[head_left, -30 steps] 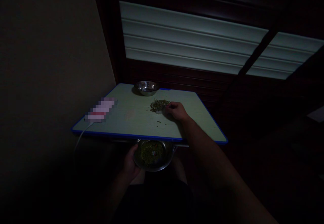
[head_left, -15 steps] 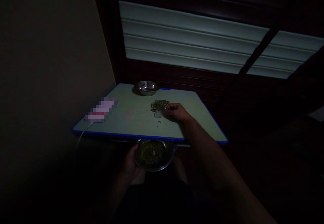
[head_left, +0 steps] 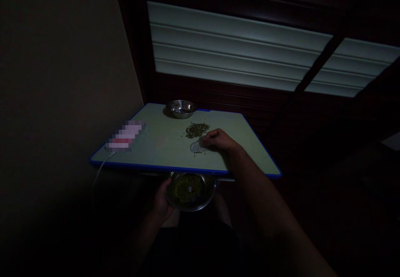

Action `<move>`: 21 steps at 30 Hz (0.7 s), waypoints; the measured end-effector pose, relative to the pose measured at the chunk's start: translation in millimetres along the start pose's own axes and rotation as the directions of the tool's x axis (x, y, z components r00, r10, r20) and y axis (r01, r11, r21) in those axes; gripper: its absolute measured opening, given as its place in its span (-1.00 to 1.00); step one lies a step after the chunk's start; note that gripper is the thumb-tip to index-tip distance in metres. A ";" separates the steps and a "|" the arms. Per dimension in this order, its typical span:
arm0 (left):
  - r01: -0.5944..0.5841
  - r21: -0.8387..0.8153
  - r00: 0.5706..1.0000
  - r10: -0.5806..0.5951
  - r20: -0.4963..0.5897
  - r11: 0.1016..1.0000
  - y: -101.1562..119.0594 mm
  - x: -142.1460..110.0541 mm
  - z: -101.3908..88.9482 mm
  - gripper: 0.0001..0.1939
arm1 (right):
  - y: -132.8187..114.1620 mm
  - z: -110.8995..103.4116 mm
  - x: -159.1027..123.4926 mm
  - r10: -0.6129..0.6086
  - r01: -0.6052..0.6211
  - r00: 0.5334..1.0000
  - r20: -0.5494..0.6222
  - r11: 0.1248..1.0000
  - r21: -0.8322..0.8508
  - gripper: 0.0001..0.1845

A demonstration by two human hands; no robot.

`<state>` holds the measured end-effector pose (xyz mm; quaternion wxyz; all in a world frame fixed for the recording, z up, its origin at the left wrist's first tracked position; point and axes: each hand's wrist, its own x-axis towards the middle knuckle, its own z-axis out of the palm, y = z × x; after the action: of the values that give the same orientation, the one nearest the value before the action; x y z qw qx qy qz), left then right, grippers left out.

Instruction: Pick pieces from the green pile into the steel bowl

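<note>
My right hand (head_left: pixel 218 138) is closed in a pinch on a translucent, round-edged piece (head_left: pixel 196 145) low over the table top; its exact kind does not show. A few small grains lie at its near edge. Just beyond is a loose pile of small greenish grains (head_left: pixel 196 129), perhaps beans. Below the table's near edge, my left hand (head_left: pixel 164 200) grips the left rim of a steel bowl (head_left: pixel 204 204). Similar green grains (head_left: pixel 187 187) lie inside that bowl, with a small pale and red spot among them that I cannot make out.
The pale table top (head_left: pixel 165 154) has a blue edge. A second steel bowl (head_left: pixel 181 109) stands at its back. On the left lies a blurred-out pink device (head_left: pixel 125 136) with a white cable (head_left: pixel 99 170). A wall (head_left: pixel 68 60) and slatted panels (head_left: pixel 231 51) border the table; light is dim.
My right hand has drawn the translucent piece slightly toward me, away from the pile. Several grains now sit at its near edge. My left hand and the bowl are almost unmoved.
</note>
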<state>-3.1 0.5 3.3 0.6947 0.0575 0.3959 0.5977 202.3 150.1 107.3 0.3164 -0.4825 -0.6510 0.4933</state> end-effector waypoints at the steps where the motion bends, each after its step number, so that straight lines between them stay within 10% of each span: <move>1: 0.001 -0.002 1.000 -0.001 -0.007 1.000 0.3 -0.3 0.8 -0.75 | -0.9 -0.4 -0.1 0.004 -0.004 1.000 0.002 1.000 0.002 -0.78; 21: -0.049 -0.009 0.999 0.049 -0.010 0.999 -2.5 5.0 -3.6 -0.76 | -11.3 -7.9 -35.7 0.191 -0.202 0.978 -0.088 0.970 -0.138 -0.76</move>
<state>-3.5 2.8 -2.9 0.6782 0.0611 0.3947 0.6168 217.7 118.7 122.8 0.2538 -0.5843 -0.6222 0.4551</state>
